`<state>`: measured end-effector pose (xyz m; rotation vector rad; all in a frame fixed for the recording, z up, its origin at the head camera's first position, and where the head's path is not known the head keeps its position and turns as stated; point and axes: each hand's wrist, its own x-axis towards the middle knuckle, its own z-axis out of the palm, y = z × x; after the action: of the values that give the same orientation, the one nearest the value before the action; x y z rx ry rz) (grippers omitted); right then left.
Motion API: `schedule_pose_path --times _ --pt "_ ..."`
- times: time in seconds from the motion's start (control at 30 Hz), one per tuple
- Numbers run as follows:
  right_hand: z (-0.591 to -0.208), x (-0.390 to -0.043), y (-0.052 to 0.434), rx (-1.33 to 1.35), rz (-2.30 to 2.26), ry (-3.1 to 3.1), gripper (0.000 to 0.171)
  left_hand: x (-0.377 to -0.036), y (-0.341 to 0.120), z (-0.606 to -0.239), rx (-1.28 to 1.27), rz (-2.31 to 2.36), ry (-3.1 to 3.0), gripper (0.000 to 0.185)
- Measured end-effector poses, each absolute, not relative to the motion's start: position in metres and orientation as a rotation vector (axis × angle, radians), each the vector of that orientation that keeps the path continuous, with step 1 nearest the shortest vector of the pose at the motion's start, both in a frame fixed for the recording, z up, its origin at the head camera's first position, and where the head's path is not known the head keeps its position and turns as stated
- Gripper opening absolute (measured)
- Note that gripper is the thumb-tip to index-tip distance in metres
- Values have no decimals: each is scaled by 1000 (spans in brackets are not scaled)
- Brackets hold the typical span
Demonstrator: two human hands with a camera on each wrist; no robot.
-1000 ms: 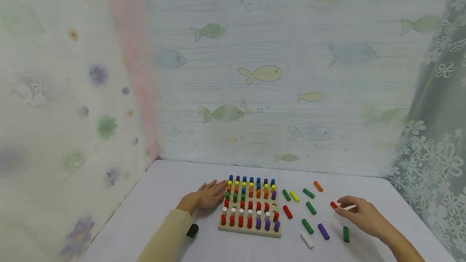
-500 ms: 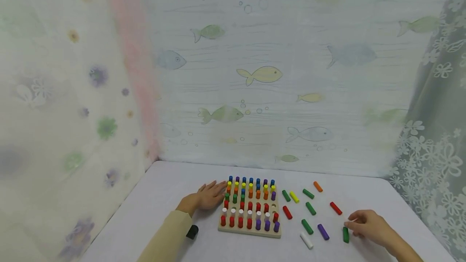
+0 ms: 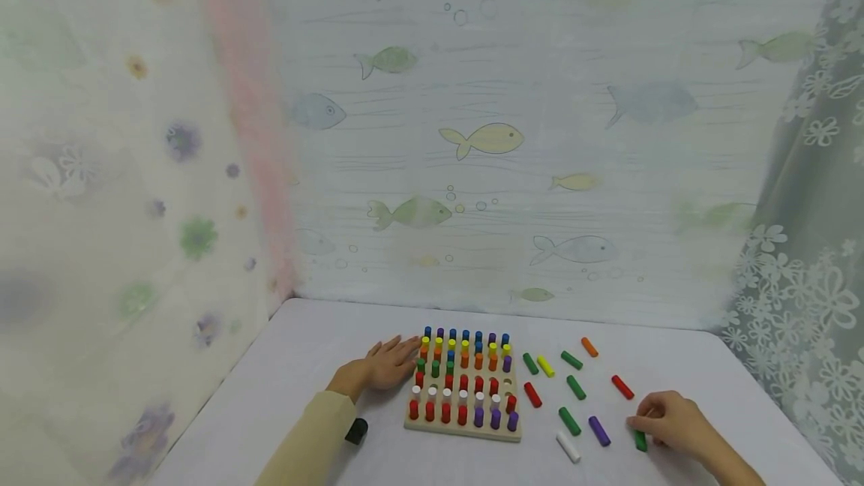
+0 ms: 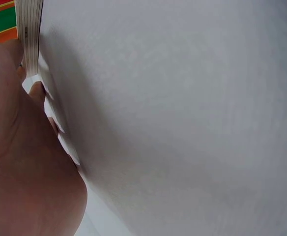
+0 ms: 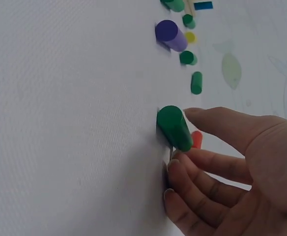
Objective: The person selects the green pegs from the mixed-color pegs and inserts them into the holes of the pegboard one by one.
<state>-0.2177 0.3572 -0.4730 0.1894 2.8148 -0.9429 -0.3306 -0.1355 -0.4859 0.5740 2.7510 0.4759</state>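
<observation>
My left hand (image 3: pixel 390 363) lies with its fingers extended at the left edge of a wooden pegboard (image 3: pixel 466 432). In the left wrist view, its fingers are against the board's layered side (image 4: pixel 29 37). The pegboard carries rows of upright red, white, green, orange, yellow, blue and purple pegs; a few holes show bare on its right side. My right hand (image 3: pixel 675 422) is low at the right, thumb and fingers spread around a green peg (image 5: pixel 175 127) lying on the table. No firm pinch is visible. The hand partly covers that peg in the head view.
Between board and right hand lie several loose pegs, among them a purple peg (image 3: pixel 599 430), a white peg (image 3: pixel 568 447), a red peg (image 3: pixel 622 387) and an orange peg (image 3: pixel 589 346). A small black object (image 3: pixel 357 430) is beside the left sleeve. Patterned fabric (image 3: pixel 405 171) hangs behind the white table.
My right hand has left the red peg, now lying on the table, and come toward me, then slightly left around the green peg. My left hand has stayed in place.
</observation>
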Motion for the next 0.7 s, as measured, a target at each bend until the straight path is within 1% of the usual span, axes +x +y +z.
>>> schedule_pose_path --times 0.5,0.7 --pt "-476 -221 340 45 -883 2853 9 -329 -136 -486 581 493 2755 58" --pt "-474 -223 338 37 -929 2830 4 -329 -135 -485 579 495 2759 58"
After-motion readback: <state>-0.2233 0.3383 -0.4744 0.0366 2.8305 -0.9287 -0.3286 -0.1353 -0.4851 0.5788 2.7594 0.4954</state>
